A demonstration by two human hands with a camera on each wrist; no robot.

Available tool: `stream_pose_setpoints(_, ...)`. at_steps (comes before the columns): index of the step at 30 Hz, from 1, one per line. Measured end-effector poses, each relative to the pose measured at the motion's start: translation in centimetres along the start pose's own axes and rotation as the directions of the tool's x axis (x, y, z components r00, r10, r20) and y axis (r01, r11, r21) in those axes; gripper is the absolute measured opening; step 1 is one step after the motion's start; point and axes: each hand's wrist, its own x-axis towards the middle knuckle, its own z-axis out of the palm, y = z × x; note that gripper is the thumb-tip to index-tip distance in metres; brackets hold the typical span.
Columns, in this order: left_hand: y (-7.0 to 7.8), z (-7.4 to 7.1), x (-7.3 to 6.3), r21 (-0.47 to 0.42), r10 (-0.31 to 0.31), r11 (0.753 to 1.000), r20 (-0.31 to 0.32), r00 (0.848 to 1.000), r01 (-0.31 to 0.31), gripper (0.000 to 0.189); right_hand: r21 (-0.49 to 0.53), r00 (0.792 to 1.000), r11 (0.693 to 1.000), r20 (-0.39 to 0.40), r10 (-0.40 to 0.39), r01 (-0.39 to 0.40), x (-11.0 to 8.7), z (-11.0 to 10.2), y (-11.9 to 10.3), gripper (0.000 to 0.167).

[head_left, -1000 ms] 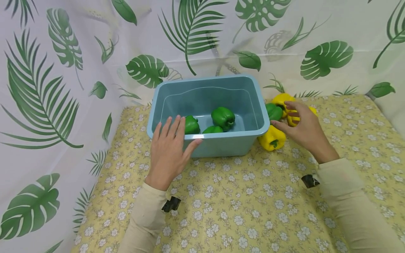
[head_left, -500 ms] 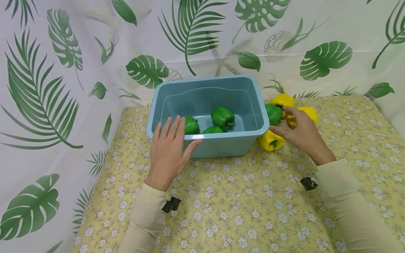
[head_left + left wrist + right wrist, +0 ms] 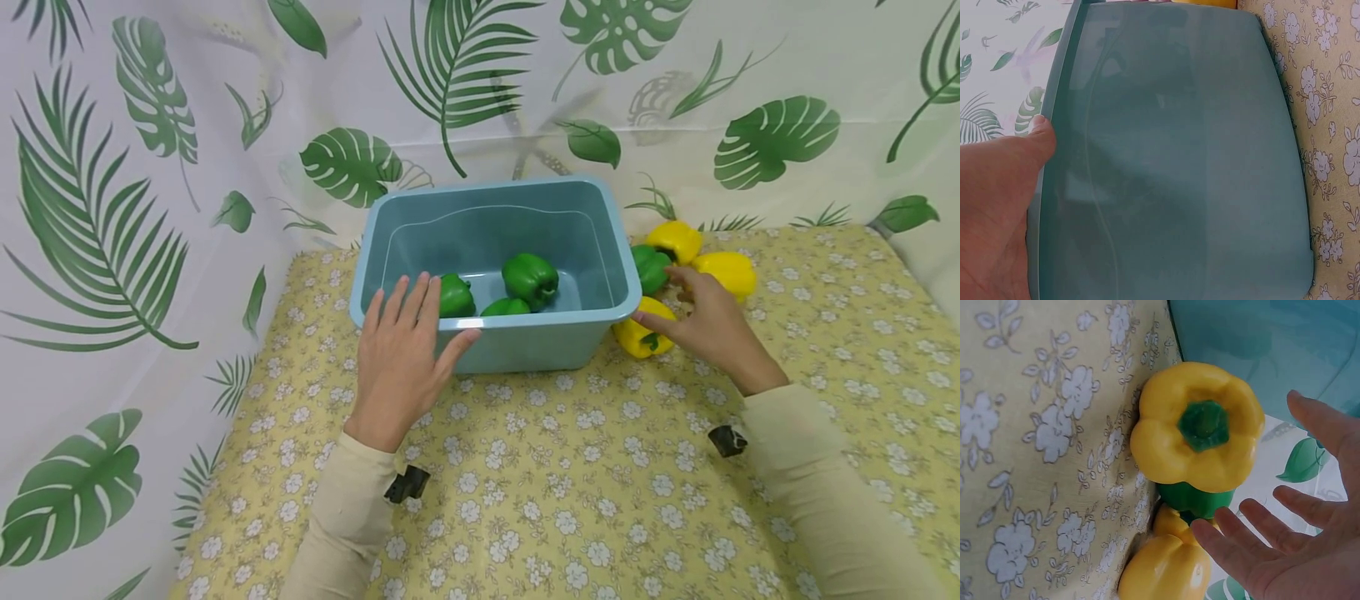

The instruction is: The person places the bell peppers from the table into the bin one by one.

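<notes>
Right of the head view's centre, the right hand (image 3: 708,321) grasps nothing; its parted fingers have dropped lower in the frame, beside a yellow pepper (image 3: 637,344) and a loose green pepper (image 3: 649,268), seemingly readying a pick-up. Farther right lie two more yellow peppers (image 3: 727,273). Left of centre, the left hand (image 3: 397,360) rests unclenched across the rim of a blue basin (image 3: 532,350) holding three green peppers (image 3: 530,278).

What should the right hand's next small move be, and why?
Probably lower the right hand and close it around the front yellow pepper: the hand is open and holds nothing, its thumb reaches across that pepper in the head view, and the pepper lies outside the bin.
</notes>
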Motion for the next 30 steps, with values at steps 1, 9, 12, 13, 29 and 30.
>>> stream_pose_setpoints(1,-0.01,0.00,0.01,0.001,0.001,1.000,0.000,1.000,-0.001,0.080,-0.002,1.000,1.000,0.003,0.002,-0.002,0.01,0.06,0.05,0.092)
stream_pose_setpoints(9,-0.09,0.10,-0.01,0.000,0.006,1.000,-0.016,1.000,-0.006,0.081,0.004,0.999,1.000,0.039,0.001,-0.001,-0.06,0.51,0.24,0.091)
stream_pose_setpoints(12,-0.08,0.08,0.00,-0.003,0.004,1.000,-0.009,1.000,-0.004,0.081,-0.003,0.999,1.000,0.054,0.002,-0.002,-0.04,0.60,0.29,0.091)
stream_pose_setpoints(13,-0.08,0.08,0.01,-0.004,0.004,1.000,-0.006,1.000,-0.004,0.080,-0.005,0.998,1.000,0.059,0.003,-0.003,-0.02,0.64,0.31,0.091)
stream_pose_setpoints(29,0.04,-0.04,0.09,0.009,-0.007,1.000,0.019,1.000,0.007,0.081,0.001,0.997,1.000,0.079,-0.022,0.022,0.00,1.04,0.64,0.080)
stream_pose_setpoints(30,0.04,-0.05,0.09,0.007,-0.007,1.000,0.019,1.000,0.007,0.081,0.002,0.997,1.000,0.079,-0.024,0.024,0.02,1.05,0.64,0.079)
